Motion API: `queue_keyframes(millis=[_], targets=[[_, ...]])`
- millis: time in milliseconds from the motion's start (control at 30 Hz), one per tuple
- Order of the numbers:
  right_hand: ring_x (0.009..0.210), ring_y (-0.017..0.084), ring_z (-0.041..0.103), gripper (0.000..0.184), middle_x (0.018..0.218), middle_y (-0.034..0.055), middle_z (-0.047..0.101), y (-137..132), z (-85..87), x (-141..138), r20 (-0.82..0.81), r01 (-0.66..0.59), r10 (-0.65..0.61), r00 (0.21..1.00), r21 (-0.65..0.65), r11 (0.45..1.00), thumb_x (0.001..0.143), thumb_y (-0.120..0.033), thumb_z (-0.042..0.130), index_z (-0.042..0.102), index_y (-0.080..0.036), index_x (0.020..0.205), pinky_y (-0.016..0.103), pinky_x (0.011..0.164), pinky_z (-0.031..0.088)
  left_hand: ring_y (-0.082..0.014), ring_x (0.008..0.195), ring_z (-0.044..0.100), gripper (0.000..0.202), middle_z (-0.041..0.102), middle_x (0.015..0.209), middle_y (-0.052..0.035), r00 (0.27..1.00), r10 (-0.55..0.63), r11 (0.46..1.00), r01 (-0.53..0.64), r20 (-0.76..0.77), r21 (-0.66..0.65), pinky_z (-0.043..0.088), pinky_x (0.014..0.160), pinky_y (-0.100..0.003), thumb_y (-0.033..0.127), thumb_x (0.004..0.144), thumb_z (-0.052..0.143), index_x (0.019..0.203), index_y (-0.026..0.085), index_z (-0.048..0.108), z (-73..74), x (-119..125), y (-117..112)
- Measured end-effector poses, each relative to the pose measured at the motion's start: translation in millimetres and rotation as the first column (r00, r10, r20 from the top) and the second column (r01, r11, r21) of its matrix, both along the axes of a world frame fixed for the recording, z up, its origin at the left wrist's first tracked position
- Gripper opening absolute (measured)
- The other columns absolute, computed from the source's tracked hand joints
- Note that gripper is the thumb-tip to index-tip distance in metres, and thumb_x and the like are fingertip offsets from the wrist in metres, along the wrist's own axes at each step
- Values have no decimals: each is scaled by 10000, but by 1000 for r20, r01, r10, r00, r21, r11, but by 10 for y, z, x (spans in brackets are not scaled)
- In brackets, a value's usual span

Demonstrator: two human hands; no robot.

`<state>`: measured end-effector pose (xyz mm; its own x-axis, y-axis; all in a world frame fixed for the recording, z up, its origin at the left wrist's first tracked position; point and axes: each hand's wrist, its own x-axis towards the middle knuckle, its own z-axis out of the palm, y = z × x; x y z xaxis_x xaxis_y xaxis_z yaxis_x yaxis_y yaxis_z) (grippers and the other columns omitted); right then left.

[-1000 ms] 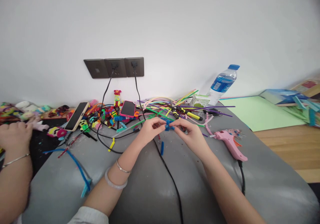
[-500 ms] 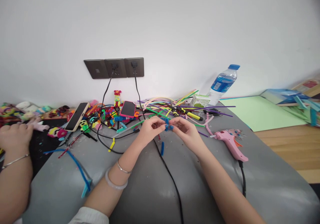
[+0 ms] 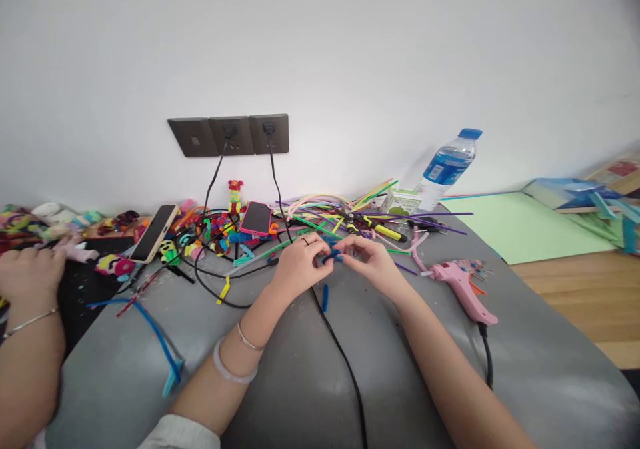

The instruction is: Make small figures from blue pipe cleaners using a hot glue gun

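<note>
My left hand [image 3: 299,265] and my right hand [image 3: 370,262] meet over the grey surface [image 3: 310,382], fingers pinched together on a small blue pipe-cleaner piece [image 3: 332,257] held between them. A short blue stick [image 3: 325,297] lies just below the hands, beside a black cable [image 3: 340,355] that runs toward me. A heap of coloured pipe cleaners [image 3: 330,215] lies right behind the hands.
A pink glue gun [image 3: 457,282] lies at the right, a water bottle [image 3: 445,167] behind it. Two phones [image 3: 153,233] [image 3: 255,217] and small colourful figures sit near the wall sockets [image 3: 230,135]. Another person's hand [image 3: 27,272] rests at far left. A green sheet [image 3: 525,225] lies right.
My hands have drawn closer together and turned the blue piece slightly; the left fingers now curl over it. The other person's hand at left shifted a little.
</note>
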<state>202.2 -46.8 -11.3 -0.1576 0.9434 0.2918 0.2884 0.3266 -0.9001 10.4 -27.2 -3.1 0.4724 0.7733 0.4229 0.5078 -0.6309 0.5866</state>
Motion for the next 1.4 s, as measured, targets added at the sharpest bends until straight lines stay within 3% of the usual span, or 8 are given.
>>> queue_keyframes(millis=[167, 533, 733, 900, 1200, 1400], targets=[[708, 175, 551, 202, 819, 42, 676, 15, -41, 19, -5, 30, -29, 1000, 105, 994, 841, -398, 712, 692, -197, 850, 314, 671, 432, -159, 778, 598, 61, 629, 915, -36, 1000, 3, 997, -5, 28, 72, 468, 712, -272, 156, 802, 607, 843, 201, 610, 22, -15, 10], [747, 202, 567, 282, 805, 52, 662, 55, -177, 63, -205, 109, -68, 976, 199, 974, 821, -502, 736, 679, -225, 823, 340, 691, 454, -127, 706, 581, 159, 621, 812, 3, 962, -66, 985, 105, 266, -135, 403, 585, -218, 180, 793, 655, 951, 193, 645, -37, -30, 109], [751, 208, 567, 296, 799, 52, 653, 43, -205, 48, -218, 126, -82, 972, 193, 973, 823, -518, 725, 666, -228, 821, 353, 707, 461, -132, 709, 595, 127, 637, 824, -11, 948, -52, 985, 101, 315, -142, 409, 586, -225, 210, 807, 654, 932, 191, 668, -70, -42, 129], [746, 202, 567, 247, 805, 47, 652, 39, -220, 47, -240, 119, -67, 968, 206, 971, 828, -469, 738, 678, -229, 822, 351, 710, 467, -126, 690, 592, 114, 630, 807, -9, 942, -47, 986, 98, 332, -138, 406, 580, -225, 181, 796, 644, 907, 187, 672, -72, -35, 132], [763, 206, 572, 174, 813, 51, 649, 28, -241, 62, -221, 134, -81, 972, 241, 961, 855, -397, 725, 685, -227, 841, 358, 719, 469, -119, 702, 607, 164, 669, 893, -28, 908, -20, 951, 147, 418, -273, 412, 552, -205, 161, 785, 611, 943, 188, 643, -47, -16, 110], [769, 208, 581, 143, 814, 50, 648, 30, -258, 70, -196, 147, -97, 976, 261, 954, 864, -363, 718, 689, -224, 850, 356, 722, 471, -115, 703, 594, 152, 656, 874, -28, 883, -37, 948, 179, 468, -262, 423, 558, -199, 175, 786, 636, 937, 184, 650, -45, -25, 106]])
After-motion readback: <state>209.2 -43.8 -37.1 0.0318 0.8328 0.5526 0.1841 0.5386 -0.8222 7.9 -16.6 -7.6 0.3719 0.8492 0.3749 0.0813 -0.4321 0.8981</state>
